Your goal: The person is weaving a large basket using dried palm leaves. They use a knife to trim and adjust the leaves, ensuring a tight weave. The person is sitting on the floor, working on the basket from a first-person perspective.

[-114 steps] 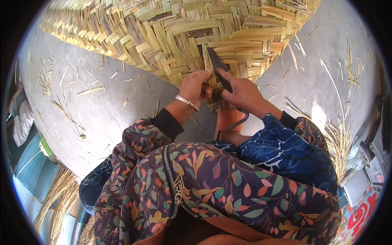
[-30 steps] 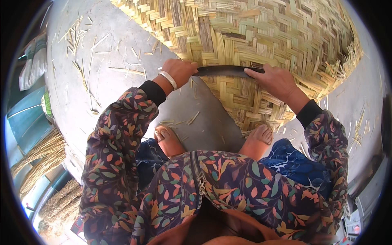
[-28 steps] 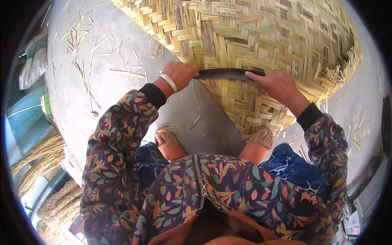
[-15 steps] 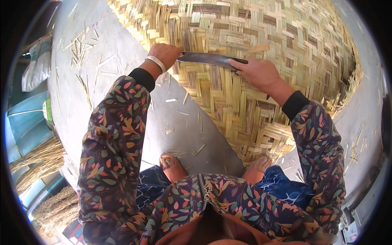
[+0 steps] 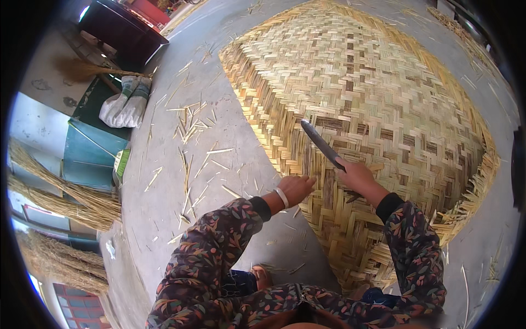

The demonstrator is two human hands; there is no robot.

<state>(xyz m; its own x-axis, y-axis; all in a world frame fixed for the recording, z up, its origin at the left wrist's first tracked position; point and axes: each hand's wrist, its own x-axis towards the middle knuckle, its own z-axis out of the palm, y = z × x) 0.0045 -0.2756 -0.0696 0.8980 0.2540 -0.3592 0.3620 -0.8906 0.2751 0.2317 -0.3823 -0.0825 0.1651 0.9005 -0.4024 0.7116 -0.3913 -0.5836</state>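
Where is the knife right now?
In the head view, the knife is in the person's right hand, near the middle of the picture. Its blade points up and left over the woven mat, with the left hand just beside it.

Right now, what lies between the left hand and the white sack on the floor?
In the head view, only bare concrete floor strewn with loose bamboo slivers lies between the left hand and the sack.

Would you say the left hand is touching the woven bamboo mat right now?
Touching. The head view shows the left hand with its fingertips resting on the near edge of the woven bamboo mat, no gap visible, while the right hand holds the knife.
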